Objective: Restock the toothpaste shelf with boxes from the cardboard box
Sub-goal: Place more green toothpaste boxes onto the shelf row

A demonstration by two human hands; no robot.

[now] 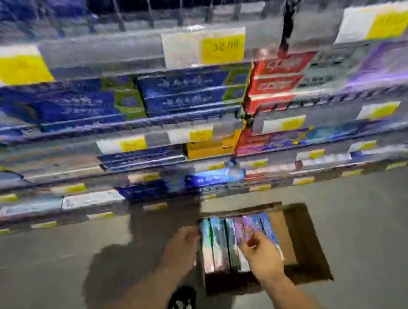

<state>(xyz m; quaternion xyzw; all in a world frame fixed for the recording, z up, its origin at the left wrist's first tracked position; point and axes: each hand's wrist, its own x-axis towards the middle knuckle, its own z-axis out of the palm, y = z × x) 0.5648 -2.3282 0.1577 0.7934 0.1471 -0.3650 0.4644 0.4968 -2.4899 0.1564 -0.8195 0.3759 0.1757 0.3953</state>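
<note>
Head view, blurred throughout: two dark shoes (182, 308) stood on grey floor (372, 234) at bottom. Beyond them, both forearms reached into an open carton (312, 254) on the floor. Left hand (183, 244) lay at the carton's left edge against the toothpaste boxes (221, 240); grip not discernible. Right hand (263, 254) rested on the shiny boxes, fingers curled over their tops. Farthest, shelves (151, 108) held blue, red and yellow packs behind yellow price tags (222, 47).

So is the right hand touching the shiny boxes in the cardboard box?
Touching. The head view shows the right hand with fingers lying on the purple toothpaste boxes inside the cardboard box, no gap visible, though the picture is blurry.
</note>
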